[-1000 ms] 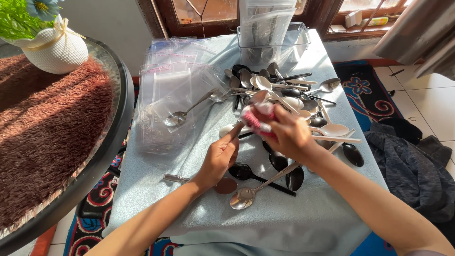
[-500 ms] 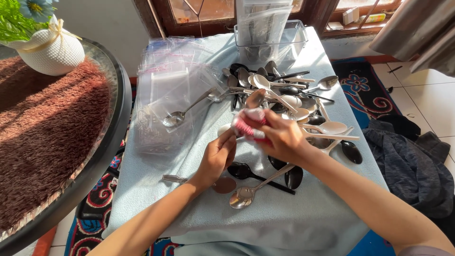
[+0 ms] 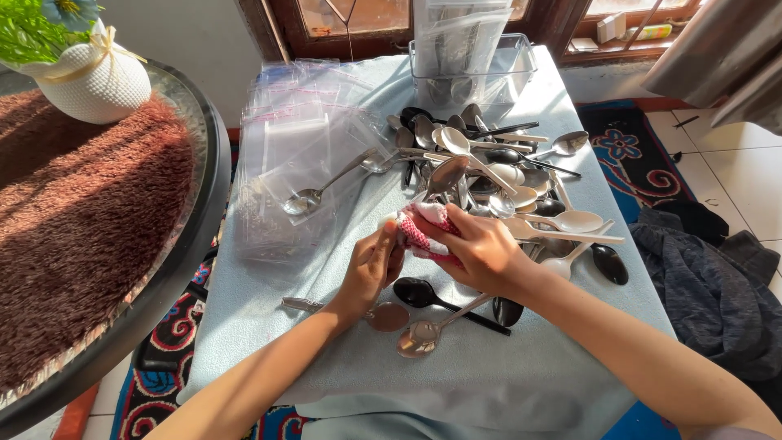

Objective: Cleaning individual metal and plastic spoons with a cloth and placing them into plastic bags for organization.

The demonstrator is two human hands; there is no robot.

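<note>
Spoon (image 3: 446, 176) in cloth (image 3: 421, 228), between hands

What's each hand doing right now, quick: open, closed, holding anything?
Left hand: closed, pinching the near end of the red-and-white cloth.
Right hand: closed around the cloth; a spoon sticks out of it.

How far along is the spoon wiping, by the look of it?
Early, it seems. One spoon lies on the stack of clear bags, and three more lie apart near the hands, perhaps already wiped. In hand: the right hand presses a red-and-white cloth around a piece that the left hand steadies. Left: the big heap of spoons behind them.
</note>
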